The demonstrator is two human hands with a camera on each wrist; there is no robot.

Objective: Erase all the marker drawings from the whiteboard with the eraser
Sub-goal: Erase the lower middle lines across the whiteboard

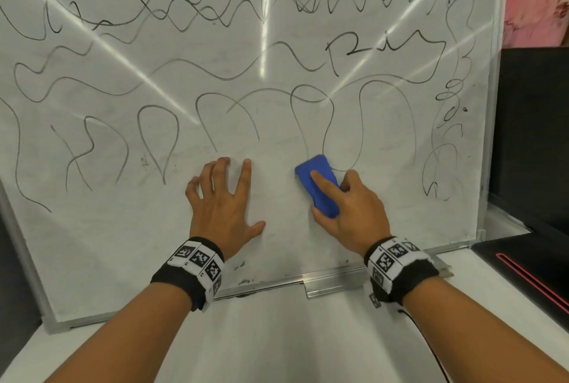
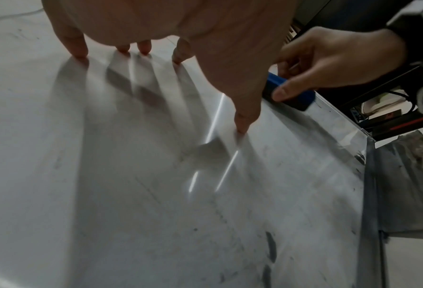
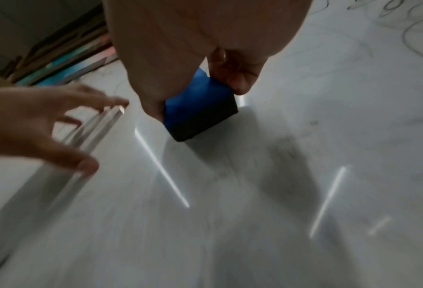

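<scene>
Here the whiteboard [image 1: 277, 28] leans tilted back, its lower edge resting on the white worktop [image 1: 277, 336]. The left hand [image 1: 220, 201] lies flat on the board's lower middle, fingers [image 2: 78, 46] spread and straight with their tips pressing the surface, probably to brace the board against the wiping force. Just beside it, the right hand [image 1: 354, 213] holds the blue eraser [image 1: 320, 182]: thumb on one long side, curled fingers on the other, index finger laid along its back, a grip that presses the dark felt face flat to the board. The eraser sits in the lower middle of the board, toward its right edge. Its long axis runs roughly from the board's bottom edge toward its top, leaning slightly left, its upper end meeting the lowest loops of the marker drawings [image 1: 308, 53]. Nearly all the scribbles remain, so erasing appears barely begun.
</scene>
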